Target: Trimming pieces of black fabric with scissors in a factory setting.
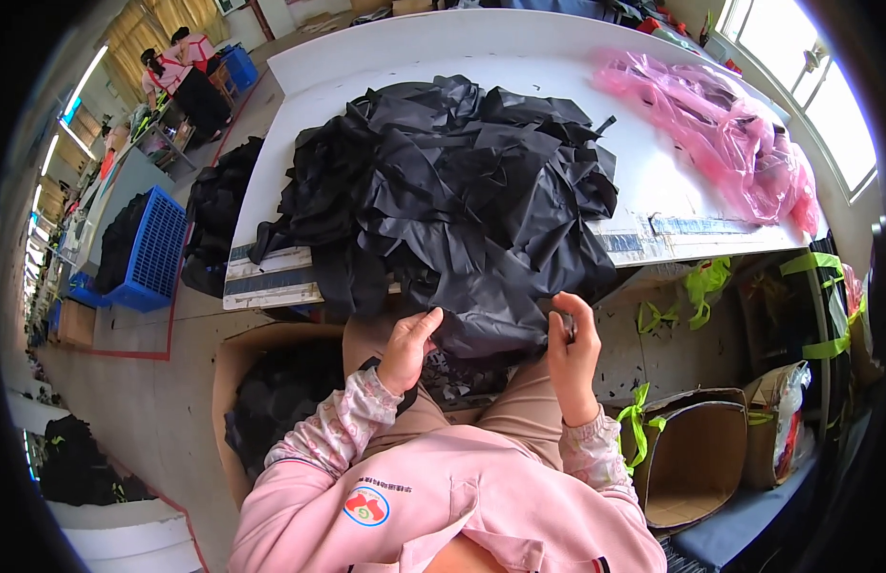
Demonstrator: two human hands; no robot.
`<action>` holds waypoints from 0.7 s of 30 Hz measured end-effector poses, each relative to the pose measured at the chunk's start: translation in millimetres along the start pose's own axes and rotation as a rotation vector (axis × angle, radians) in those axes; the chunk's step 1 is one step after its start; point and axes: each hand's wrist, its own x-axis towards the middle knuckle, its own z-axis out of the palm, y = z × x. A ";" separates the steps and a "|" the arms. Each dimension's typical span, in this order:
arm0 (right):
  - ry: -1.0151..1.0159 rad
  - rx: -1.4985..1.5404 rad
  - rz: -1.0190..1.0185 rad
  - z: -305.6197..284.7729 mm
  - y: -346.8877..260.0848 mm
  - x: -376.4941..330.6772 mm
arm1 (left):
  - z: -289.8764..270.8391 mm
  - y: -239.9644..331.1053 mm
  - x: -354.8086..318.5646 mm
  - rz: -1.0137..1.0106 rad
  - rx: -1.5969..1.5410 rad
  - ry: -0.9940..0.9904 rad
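- Left hand (407,349): fingers closed on the lower edge of the black fabric piece (486,320); held over the lap
- Right hand (572,346): pinched shut on the same piece's right edge; a small object may be held too, cannot be told
- Black fabric piece: hung off the white table (653,181) edge, joined to the black fabric heap (452,181)
- Pink plastic bag (729,134) lain at the table's right; cardboard box (696,458) stood on the floor, right of the knees

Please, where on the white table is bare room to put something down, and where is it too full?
The white table is bare between the black fabric pile and the pink plastic bag, and along the far edge behind the pile. The near edge is crowded: fabric spills over it to the left hand and right hand.
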 end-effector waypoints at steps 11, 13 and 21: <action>-0.442 0.244 0.030 17.4 -56.3 -5.3 | 27.2 19.6 -12.5 0.240 0.408 -0.282; -0.421 0.276 0.052 17.0 -54.5 -5.0 | 18.5 18.7 -10.8 0.270 0.447 -0.295; -0.445 0.190 -0.033 6.5 -59.4 1.2 | 24.1 13.8 -21.2 0.369 0.498 -0.222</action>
